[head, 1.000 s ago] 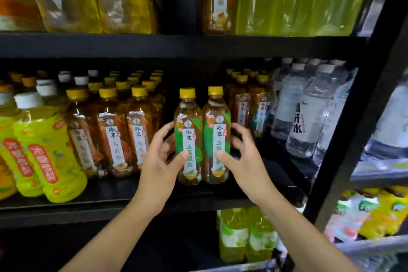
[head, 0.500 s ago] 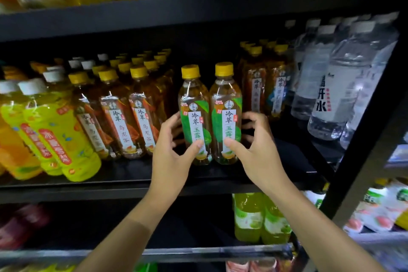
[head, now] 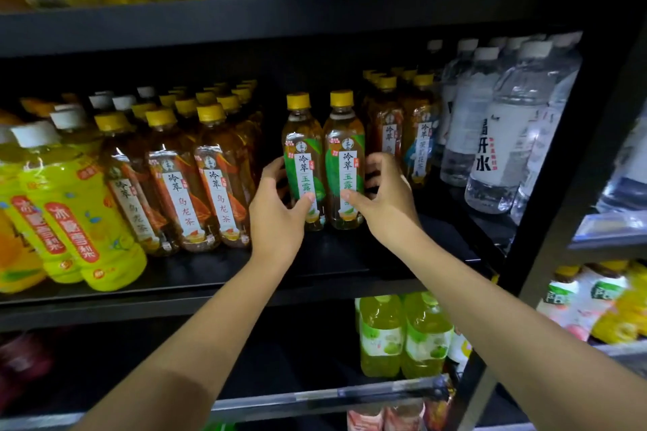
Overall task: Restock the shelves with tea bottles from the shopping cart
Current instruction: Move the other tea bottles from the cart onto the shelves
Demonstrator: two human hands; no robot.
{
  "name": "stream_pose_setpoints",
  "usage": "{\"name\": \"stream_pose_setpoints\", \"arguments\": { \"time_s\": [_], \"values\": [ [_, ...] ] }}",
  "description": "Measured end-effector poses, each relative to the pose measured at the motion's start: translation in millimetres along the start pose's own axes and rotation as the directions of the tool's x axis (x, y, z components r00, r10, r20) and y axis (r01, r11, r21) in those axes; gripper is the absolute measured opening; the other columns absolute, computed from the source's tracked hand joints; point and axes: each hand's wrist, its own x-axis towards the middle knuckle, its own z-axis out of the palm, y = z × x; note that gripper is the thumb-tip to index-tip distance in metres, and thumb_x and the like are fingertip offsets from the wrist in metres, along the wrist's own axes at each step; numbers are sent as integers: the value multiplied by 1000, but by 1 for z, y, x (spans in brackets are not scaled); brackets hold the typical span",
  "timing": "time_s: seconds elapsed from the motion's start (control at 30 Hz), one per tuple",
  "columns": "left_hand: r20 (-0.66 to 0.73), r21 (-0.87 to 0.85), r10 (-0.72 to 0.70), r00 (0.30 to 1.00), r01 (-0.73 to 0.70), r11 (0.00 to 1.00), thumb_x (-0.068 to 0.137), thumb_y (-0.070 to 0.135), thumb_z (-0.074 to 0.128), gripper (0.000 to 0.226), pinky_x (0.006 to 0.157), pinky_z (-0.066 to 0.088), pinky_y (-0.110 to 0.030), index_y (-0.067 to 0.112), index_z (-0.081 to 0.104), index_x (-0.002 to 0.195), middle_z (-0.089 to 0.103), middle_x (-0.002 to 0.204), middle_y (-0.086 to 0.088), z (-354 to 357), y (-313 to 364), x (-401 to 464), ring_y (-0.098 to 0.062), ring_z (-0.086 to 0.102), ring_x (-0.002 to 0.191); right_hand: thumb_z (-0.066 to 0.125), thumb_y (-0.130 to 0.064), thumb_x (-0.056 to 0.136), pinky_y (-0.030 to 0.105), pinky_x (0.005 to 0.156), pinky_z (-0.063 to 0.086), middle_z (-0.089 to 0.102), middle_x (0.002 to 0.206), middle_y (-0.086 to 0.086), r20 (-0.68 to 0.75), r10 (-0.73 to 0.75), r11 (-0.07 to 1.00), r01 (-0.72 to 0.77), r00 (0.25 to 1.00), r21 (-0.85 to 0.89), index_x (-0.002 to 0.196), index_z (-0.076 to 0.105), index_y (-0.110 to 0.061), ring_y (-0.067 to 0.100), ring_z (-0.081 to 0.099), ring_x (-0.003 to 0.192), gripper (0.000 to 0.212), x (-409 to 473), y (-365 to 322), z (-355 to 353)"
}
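Two upright yellow-capped, green-labelled plastic tea bottles [head: 324,164], frame centre, touching: left hand [head: 278,208] gripped the left one, right hand [head: 380,201] the right.

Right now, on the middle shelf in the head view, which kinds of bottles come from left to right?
Yellow bottles → orange-label teas → two green-label teas held by both hands → brown teas → water bottles.
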Motion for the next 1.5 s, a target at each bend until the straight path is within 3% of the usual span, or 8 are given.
{"name": "stream_pose_setpoints", "arguments": {
  "time_s": [0.2,0.43,0.53,0.63,0.73,0.93,1.2,1.5],
  "values": [
    [-33,69,-3,999,5,998,93,6,70,65,79,37,6,15,42,151,59,115,14,11,-13,15,34,46,94,75,-16,91,5,72,42,49,103,-24,-30,-4,996,6,1000,89,134,44,-19,-7,53,93,53,9,7,15],
    [-57,88,-44,997,49,995,92,11,73,61,90,43,-5,16,46,147,64,126,6,9,-12,13,2,55,113,77,-14,89,8,73,46,54,106,-11,-52,15,995,-9,999,98,133,49,-18,-1,55,95,53,8,8,14],
    [17,165,-79,997,75,983,95,12,68,61,103,48,-28,16,41,150,61,133,2,6,-10,8,-8,55,121,71,-10,93,28,90,55,57,114,-2,1,62,996,-62,998,58,134,52,-20,11,58,100,47,0,6,5],
    [144,311,-130,981,80,947,100,11,59,60,118,31,-33,13,33,154,43,151,-7,-4,-4,-10,-22,39,142,60,-6,99,39,99,55,53,125,0,65,98,992,-102,993,68,135,55,-24,8,57,105,40,-20,3,-9],
    [174,463,1,985,-83,883,103,9,53,58,116,14,-22,15,31,156,17,164,-2,-24,4,-50,-19,15,152,52,-6,102,33,105,47,51,129,-4,3,15,1000,-15,1000,27,132,59,-22,6,53,112,35,-55,-2,-24],
    [162,797,126,979,-205,567,107,32,40,54,119,18,-54,24,30,159,11,170,-3,-60,-10,-138,-30,3,157,42,-35,103,49,124,20,37,156,-3,121,-213,915,241,970,-325,144,52,-25,18,21,149,43,-139,-2,-16],
    [172,935,-113,979,-126,330,103,45,42,71,119,21,-56,22,13,163,11,170,-13,-118,-45,-240,-38,9,157,46,-41,100,60,123,13,17,169,8,466,-289,761,496,836,-418,159,31,-26,32,16,156,63,-216,10,36],
    [-105,980,-430,897,168,110,103,58,26,68,123,14,-53,28,16,163,9,171,-7,-203,-55,-364,-35,5,157,38,-50,102,65,121,10,12,170,12,741,-254,693,652,621,-309,160,27,-26,38,13,155,64,-298,7,115]
  ]
}}
